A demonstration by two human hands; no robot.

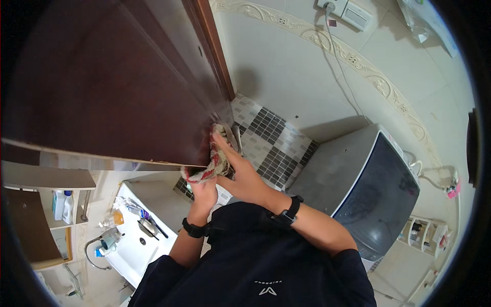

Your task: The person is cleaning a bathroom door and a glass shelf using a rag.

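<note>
A red-and-cream cloth (219,163) is folded round the free edge of a dark brown door (115,84). With its fingers laid along the cloth, my right hand (241,174) presses it to the door from the right. My left hand (205,193) is on the other side of the edge, holding the cloth's lower left part; its fingertips are hidden behind the cloth. Both wrists wear black straps. Just right of the cloth, a door handle (237,138) is partly visible.
A grey top-lid washing machine (345,165) stands at the right on a tiled floor (268,142). To the left, a white washbasin (134,249) has bottles and small items on its rim. A cabinet (46,176) hangs beyond it. A cord runs down the wall.
</note>
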